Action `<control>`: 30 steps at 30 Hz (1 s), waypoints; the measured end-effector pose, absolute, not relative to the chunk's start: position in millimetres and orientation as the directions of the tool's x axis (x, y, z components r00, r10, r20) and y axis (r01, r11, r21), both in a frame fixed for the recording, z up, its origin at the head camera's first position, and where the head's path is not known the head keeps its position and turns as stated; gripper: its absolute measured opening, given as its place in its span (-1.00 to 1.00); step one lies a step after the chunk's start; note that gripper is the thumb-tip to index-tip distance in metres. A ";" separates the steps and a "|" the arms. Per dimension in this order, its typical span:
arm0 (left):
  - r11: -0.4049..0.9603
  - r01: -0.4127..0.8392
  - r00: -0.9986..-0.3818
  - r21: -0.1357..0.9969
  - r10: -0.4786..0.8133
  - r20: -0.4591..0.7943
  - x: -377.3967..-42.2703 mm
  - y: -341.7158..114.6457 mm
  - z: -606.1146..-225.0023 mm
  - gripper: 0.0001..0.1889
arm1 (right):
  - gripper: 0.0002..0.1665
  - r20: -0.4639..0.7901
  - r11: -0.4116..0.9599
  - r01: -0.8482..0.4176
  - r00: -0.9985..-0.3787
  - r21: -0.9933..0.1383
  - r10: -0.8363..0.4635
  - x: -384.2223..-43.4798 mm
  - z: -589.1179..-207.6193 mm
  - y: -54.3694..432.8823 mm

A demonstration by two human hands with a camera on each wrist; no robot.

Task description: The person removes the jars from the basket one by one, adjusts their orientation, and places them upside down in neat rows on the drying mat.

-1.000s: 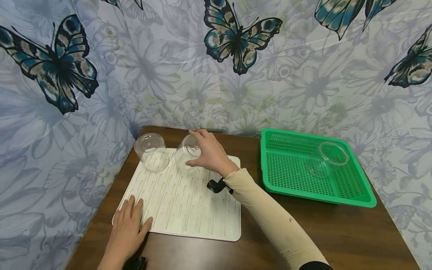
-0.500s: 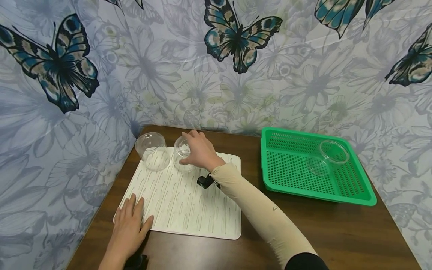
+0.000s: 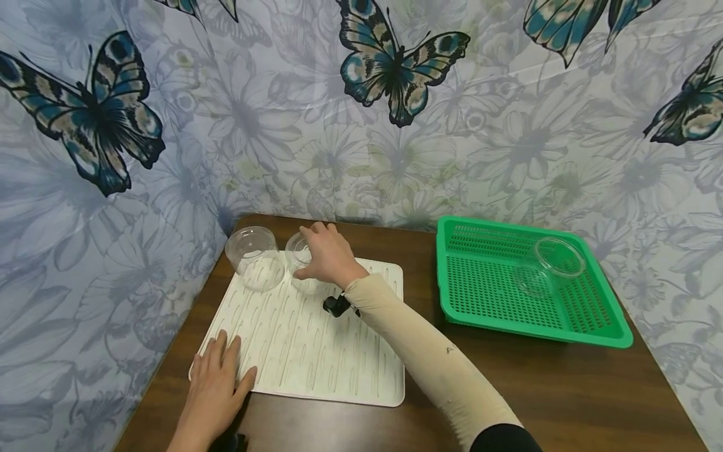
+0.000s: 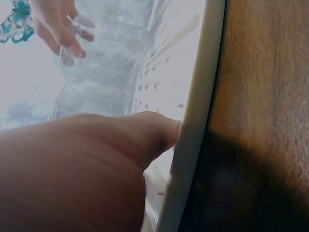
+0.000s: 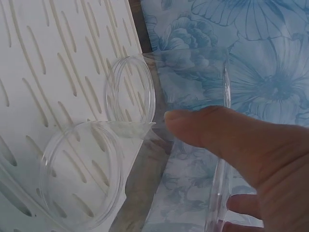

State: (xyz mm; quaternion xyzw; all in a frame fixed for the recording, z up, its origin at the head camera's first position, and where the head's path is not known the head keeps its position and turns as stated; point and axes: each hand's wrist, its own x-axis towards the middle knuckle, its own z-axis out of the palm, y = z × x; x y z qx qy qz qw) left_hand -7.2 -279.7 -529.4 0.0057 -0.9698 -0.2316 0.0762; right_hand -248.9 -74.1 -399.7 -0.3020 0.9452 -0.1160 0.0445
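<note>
Glass or clear plastic, I cannot tell which, the cup (image 3: pixel 295 254) in my right hand (image 3: pixel 329 254) stands on end near the far edge of the white ridged mat (image 3: pixel 316 351), toward its left side, its long axis rising from the surface; it looks set down, though whether I bear any of its weight is unclear. I grip it from the right, my thumb curved round the near side and my fingers round the far side, so the cup lies to the left of my palm. The relation that counts, as I judge it, is sideways: a second cup (image 3: pixel 255 258) stands just beside the first, on its left, the two axes side by side, so near that I cannot tell whether the walls touch. My palm is on the other flank, away from that neighbour. My left hand (image 3: pixel 214 383) lies flat over the mat's near left corner, fingers straight, holding nothing, and farther from both cups than my right. Well apart to the right, on the brown table (image 3: pixel 576 395), a green basket (image 3: pixel 531 330) bears a third cup (image 3: pixel 549 267), also nearer my right hand. Behind it all hangs a pale cloth (image 3: pixel 367 163) printed with butterflies (image 3: pixel 398 63).
</note>
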 end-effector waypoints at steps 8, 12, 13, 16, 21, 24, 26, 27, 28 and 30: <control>0.892 0.026 -0.988 0.452 -0.045 0.144 -8.4 -277.3 -529.6 -0.26 | 0.25 -0.034 0.804 -0.556 -0.818 -0.212 -0.575 -248.8 -395.0 -74.7; 0.893 0.036 -0.986 0.449 -0.041 0.161 -13.7 -277.1 -526.1 -0.26 | 0.26 -0.012 0.807 -0.557 -0.822 -0.196 -0.570 -253.0 -392.9 -75.1; 0.892 0.036 -0.986 0.450 -0.041 0.160 -15.0 -276.9 -525.3 -0.26 | 0.26 -0.008 0.809 -0.554 -0.824 -0.195 -0.566 -253.7 -392.8 -75.0; 0.891 0.024 -0.990 0.453 -0.041 0.132 -16.8 -277.7 -523.1 -0.26 | 0.25 -0.002 0.808 -0.550 -0.826 -0.211 -0.563 -255.3 -393.6 -75.1; 0.894 0.019 -0.991 0.449 -0.041 0.125 -15.9 -280.3 -522.3 -0.26 | 0.29 0.010 0.792 -0.544 -0.826 -0.276 -0.564 -254.5 -395.9 -74.7; 0.893 0.034 -0.989 0.450 -0.036 0.147 -14.5 -280.9 -525.1 -0.26 | 0.36 0.011 0.787 -0.532 -0.830 -0.313 -0.557 -251.3 -397.0 -72.7; 0.893 0.037 -0.988 0.449 -0.035 0.150 -13.0 -280.9 -527.7 -0.26 | 0.40 0.003 0.786 -0.526 -0.832 -0.326 -0.555 -247.9 -396.7 -70.3; 0.893 0.035 -0.988 0.448 -0.036 0.148 -12.1 -281.0 -528.9 -0.26 | 0.42 -0.001 0.785 -0.524 -0.832 -0.331 -0.555 -246.0 -396.3 -68.9; 0.894 0.032 -0.988 0.448 -0.038 0.146 -11.0 -281.1 -529.9 -0.26 | 0.43 -0.004 0.782 -0.524 -0.830 -0.338 -0.558 -243.9 -395.5 -67.2; 0.894 0.027 -0.988 0.447 -0.043 0.146 -9.6 -281.3 -531.3 -0.26 | 0.45 -0.003 0.774 -0.528 -0.825 -0.349 -0.564 -239.3 -392.1 -62.8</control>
